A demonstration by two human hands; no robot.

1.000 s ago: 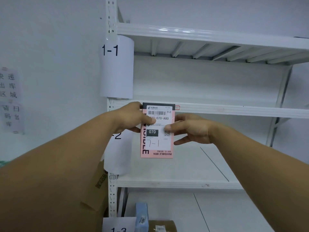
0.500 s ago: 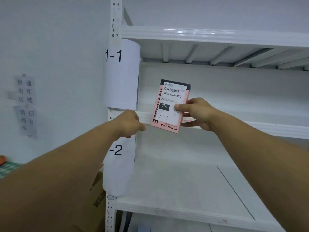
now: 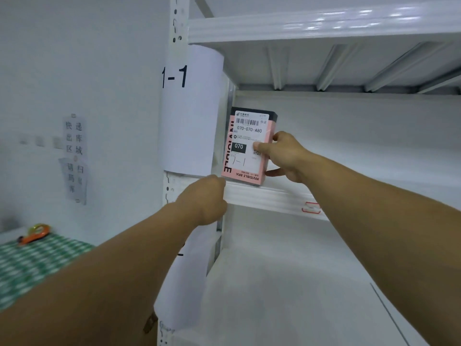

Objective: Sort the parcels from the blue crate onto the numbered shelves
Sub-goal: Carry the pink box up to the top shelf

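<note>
A flat pink parcel (image 3: 245, 143) with a white shipping label marked "070" and a handwritten "1-1" stands upright on the shelf (image 3: 269, 196) beside the paper sign "1-1" (image 3: 189, 108). My right hand (image 3: 287, 157) grips its right edge, thumb on the label. My left hand (image 3: 205, 199) is at the front lip of that shelf near the upright post, fingers curled, holding nothing that I can see. The blue crate is out of view.
The white rack has a wide bare shelf below (image 3: 287, 283) and another level above (image 3: 324, 23). A second paper sign (image 3: 184, 283) hangs lower on the post. A green checked surface (image 3: 32, 263) with an orange tape dispenser (image 3: 35, 233) lies at the left.
My right hand carried the pink parcel up and left, and stood it on the 1-1 shelf. My left hand let go of it and moved to the shelf's front lip.
</note>
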